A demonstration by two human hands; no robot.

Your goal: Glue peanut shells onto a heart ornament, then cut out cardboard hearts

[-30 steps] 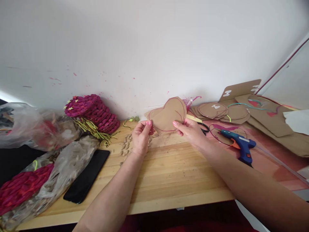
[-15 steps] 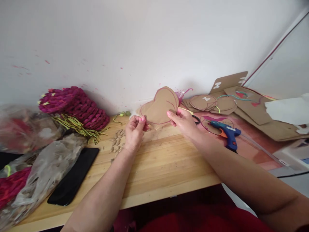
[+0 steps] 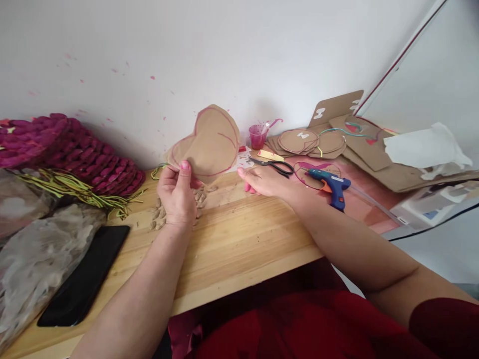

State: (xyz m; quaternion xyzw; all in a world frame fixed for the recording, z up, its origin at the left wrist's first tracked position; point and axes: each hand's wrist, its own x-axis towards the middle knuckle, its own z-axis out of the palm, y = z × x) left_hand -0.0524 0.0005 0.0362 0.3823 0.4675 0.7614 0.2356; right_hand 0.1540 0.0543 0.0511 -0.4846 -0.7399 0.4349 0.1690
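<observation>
A brown cardboard heart with a purple line drawn near its edge is held upright above the table. My left hand pinches its lower left side, thumb on the near face and fingers mostly behind it. To the right of the heart, my right hand is apart from it, low over the wood. Its thumb and fingers are apart, with nothing visible between them. Scissors with black handles lie just behind the right hand. Small tan shell-like pieces are scattered around and behind the left hand.
A blue glue gun lies at right on a pink surface, before stacked cardboard cutouts. A pink-stained cup stands by the wall. At left are a magenta woven piece, a plastic bag and a black phone.
My right hand has let go of the cardboard heart and lowered beside it. My left hand has raised the heart leftward, holding it alone. The view has shifted right, uncovering the cup and scissors.
</observation>
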